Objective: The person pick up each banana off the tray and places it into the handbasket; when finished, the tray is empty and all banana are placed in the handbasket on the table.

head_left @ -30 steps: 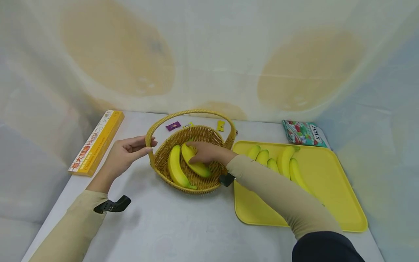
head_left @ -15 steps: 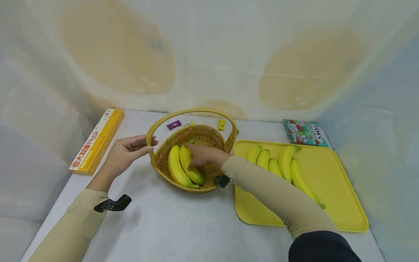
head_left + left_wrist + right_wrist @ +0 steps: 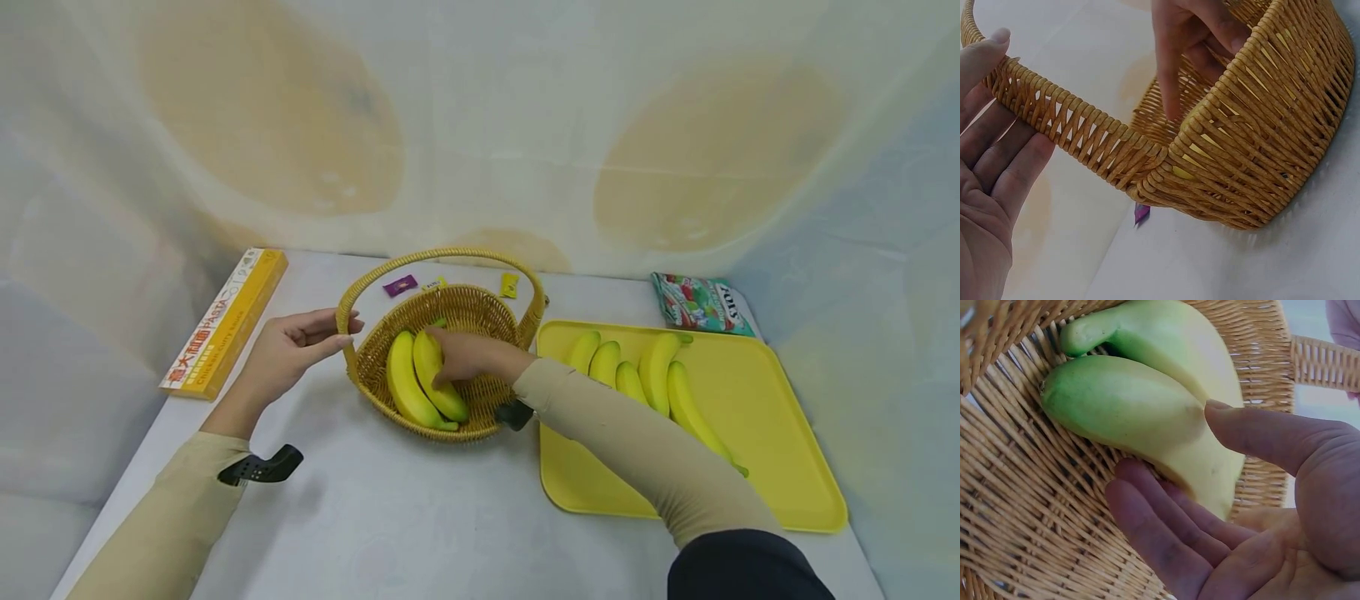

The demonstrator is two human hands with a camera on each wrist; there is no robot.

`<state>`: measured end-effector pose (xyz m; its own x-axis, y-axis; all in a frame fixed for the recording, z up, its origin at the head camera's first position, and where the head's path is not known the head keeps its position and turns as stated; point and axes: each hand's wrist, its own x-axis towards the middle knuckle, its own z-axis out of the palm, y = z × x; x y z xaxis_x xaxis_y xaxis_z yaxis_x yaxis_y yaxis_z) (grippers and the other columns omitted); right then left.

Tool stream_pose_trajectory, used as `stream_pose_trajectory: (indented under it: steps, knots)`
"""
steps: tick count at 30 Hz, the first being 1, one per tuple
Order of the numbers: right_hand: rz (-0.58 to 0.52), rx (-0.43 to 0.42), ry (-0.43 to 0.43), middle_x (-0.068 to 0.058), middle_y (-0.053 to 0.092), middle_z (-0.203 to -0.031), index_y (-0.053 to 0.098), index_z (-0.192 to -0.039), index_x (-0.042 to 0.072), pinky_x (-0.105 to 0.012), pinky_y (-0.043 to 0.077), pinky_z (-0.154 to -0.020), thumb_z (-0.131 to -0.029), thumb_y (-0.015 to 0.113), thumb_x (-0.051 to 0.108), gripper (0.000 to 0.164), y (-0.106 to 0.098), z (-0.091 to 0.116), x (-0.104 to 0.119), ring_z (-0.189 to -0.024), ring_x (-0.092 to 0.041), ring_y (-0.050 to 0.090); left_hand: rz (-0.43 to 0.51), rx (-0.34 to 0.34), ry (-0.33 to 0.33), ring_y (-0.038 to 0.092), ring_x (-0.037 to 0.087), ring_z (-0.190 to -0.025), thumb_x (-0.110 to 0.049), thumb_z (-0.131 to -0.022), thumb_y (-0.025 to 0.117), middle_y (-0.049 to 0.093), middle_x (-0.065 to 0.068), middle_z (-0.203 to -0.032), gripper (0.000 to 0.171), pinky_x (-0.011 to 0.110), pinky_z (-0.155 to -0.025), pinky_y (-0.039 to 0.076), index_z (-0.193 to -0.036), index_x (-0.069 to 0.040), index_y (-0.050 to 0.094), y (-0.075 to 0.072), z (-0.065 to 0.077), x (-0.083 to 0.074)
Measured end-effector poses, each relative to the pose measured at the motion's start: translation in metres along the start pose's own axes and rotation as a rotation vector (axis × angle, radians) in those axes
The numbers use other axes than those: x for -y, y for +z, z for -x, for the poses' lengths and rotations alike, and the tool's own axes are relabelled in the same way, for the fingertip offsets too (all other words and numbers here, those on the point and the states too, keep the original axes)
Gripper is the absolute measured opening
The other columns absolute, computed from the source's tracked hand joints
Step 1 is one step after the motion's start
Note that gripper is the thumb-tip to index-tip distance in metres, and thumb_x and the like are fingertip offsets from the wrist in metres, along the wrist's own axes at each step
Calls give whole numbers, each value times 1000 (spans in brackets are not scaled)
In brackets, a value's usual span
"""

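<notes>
A wicker basket (image 3: 489,408) with an arched handle (image 3: 450,252) stands mid-table. My left hand (image 3: 281,358) holds the handle's left side between thumb and fingers, close to the rim; the left wrist view shows the thumb (image 3: 982,59) across its edge. Inside the basket, two bananas lie side by side. My right hand (image 3: 480,357) reaches in and grips the right-hand banana (image 3: 435,379), its thumb (image 3: 1260,431) on one side and fingertips on the other. The left-hand banana (image 3: 407,387) touches it along its length. Part of the gripped banana is hidden by the hand.
On the right, a yellow tray (image 3: 780,433) bears several bananas (image 3: 656,371), partly behind my right forearm. A teal snack bag (image 3: 705,304) lies behind it. Purple (image 3: 401,286) and yellow (image 3: 509,285) wrapped sweets lie behind the basket. A pasta box (image 3: 225,321) lies at left.
My right hand has shifted the gripped banana left and turned it more upright, up against the other banana. Since half a second ago little has moved. My left hand stays on the handle.
</notes>
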<state>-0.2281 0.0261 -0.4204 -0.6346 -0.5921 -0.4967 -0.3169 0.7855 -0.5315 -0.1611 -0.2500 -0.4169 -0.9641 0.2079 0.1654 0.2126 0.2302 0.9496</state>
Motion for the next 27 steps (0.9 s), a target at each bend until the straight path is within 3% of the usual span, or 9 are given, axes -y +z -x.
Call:
stream_pose_trajectory:
  steps: [2,5,8,10,15,19,23,27]
  knots:
    - [4,-3,-8,-13,67,-107,12,-164,12,-29,51,-74,-93,76,23,96,-2,5,-2,-70,-14,58,3,3,1,71,11,-108,-12,-96,72,75,5,-117,35,22,-94,54,-128,4,67,0,0,0]
    - [-1,-16,-29,-12,70,-104,15,-164,14,-30,54,-78,-94,75,24,93,-5,15,-5,-80,-15,63,5,6,6,71,11,-108,-11,-96,72,75,5,-117,35,22,-94,55,-128,4,66,1,0,1]
    - [5,-66,-64,-10,68,-122,24,-163,15,-32,55,-89,-96,72,25,83,-6,26,-10,-103,-18,66,1,4,12,71,10,-107,-10,-97,71,75,5,-117,34,22,-94,55,-127,4,67,1,0,1]
    - [5,-113,-97,-12,67,-127,31,-161,15,-35,56,-90,-98,69,26,74,-5,35,-14,-109,-21,67,-2,2,11,71,10,-107,-10,-97,71,75,6,-117,33,21,-94,55,-127,3,67,1,1,0]
    - [-8,-260,-181,-7,68,-122,46,-153,17,-33,57,-86,-100,67,27,58,0,67,-29,-104,-18,67,-4,6,5,71,14,-109,-11,-97,71,74,8,-118,34,22,-94,54,-127,3,67,2,1,0]
    - [-121,-352,-220,-3,68,-115,53,-148,18,-34,55,-89,-100,67,24,50,5,99,-48,-102,-15,64,-20,2,2,70,11,-109,-12,-97,71,74,8,-118,34,21,-94,54,-127,2,68,2,2,-1]
    - [-248,-419,-211,-3,67,-114,57,-145,16,-39,56,-90,-101,65,21,44,12,130,-75,-104,-18,64,-27,-3,-1,70,9,-109,-13,-97,71,74,7,-118,34,20,-95,53,-128,3,67,1,3,-3]
    - [-264,-472,-123,-5,68,-117,57,-144,14,-41,56,-90,-102,65,24,45,20,159,-111,-105,-20,64,-26,-5,-8,69,9,-109,-14,-97,71,74,6,-118,36,20,-95,53,-128,4,66,1,3,-4]
